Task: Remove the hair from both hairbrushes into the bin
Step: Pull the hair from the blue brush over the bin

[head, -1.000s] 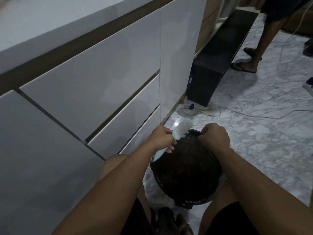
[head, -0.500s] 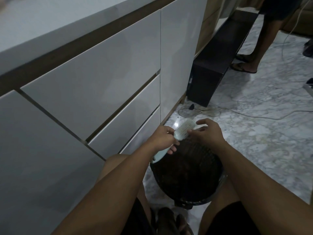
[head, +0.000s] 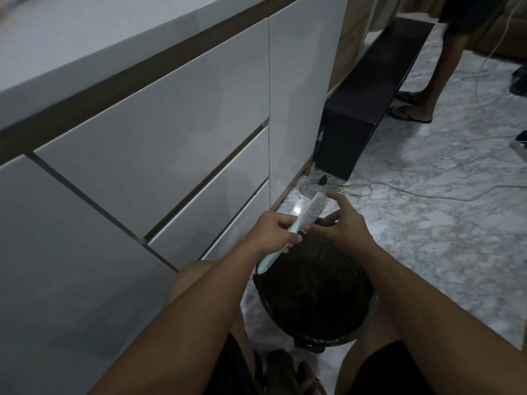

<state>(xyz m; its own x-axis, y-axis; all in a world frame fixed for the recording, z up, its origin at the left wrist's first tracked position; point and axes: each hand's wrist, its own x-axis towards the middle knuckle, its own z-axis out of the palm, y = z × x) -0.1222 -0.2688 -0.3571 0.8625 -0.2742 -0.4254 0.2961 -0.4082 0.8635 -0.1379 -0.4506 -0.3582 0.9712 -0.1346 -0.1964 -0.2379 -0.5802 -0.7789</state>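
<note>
A pale mint hairbrush [head: 309, 213] is held over the far rim of a round black bin [head: 313, 295] that stands on the floor between my knees. My left hand [head: 273, 230] grips the brush by its handle, bristles facing right. My right hand [head: 340, 223] is at the bristles, with thumb and fingers pinching at the lower part of the brush head and the index finger raised near its tip. Any hair between the fingers is too dim to make out. Only one brush is in view.
Grey drawer fronts [head: 159, 155] fill the left side. A dark low bench [head: 368, 89] runs along the wall beyond. Cables [head: 399, 189] lie on the marble floor. Another person's legs in sandals [head: 413, 109] stand at the upper right.
My right hand went from a fist over the bin's rim up to the brush head and now picks at the bristles. The left hand raised the brush slightly.
</note>
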